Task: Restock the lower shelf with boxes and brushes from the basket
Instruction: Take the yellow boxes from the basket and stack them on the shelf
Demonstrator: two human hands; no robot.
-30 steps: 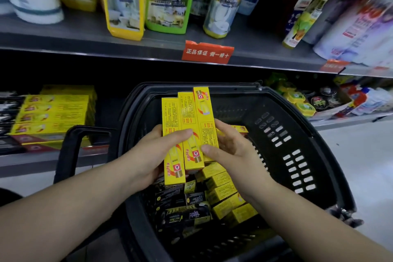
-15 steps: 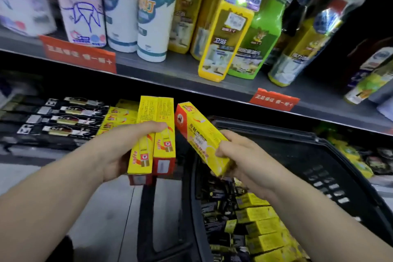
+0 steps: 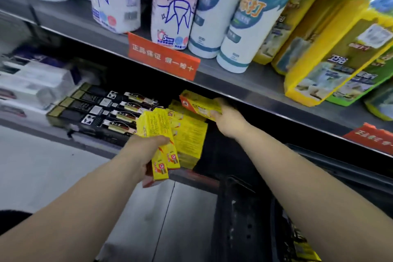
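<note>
Holding two long, flat-sided yellow cardboard boxes (image 3: 162, 144) side by side in the left hand (image 3: 140, 151), fingers curled over their upper faces and clamped on them, the red-ended lower ends jutting out below the hand, in front of the lower shelf (image 3: 191, 176). Gripping a third yellow box (image 3: 197, 103), same slim rectangular shape with a red end panel, in the right hand (image 3: 228, 119), fingers wrapped under its near end, thumb side on top; box tilted, raised just above the stack of yellow boxes (image 3: 189, 134) already lying flat on the lower shelf, under the grey metal edge of the upper shelf (image 3: 255, 87). Cannot tell whether held box and stack touch. Left of the stack, a row of long black cartons (image 3: 102, 108) with glossy printed faces, lying flat and parallel. Further left, pale blurred packs (image 3: 32, 78). On the upper shelf, smooth cylindrical white and pink bottles (image 3: 176, 6) standing upright, beside angular yellow and green plastic bottles (image 3: 331, 53). An orange price tag (image 3: 162, 57) clipped to the shelf edge. Bottom right, the dark plastic rim of the basket (image 3: 242, 215), with more yellow boxes partly visible inside.
</note>
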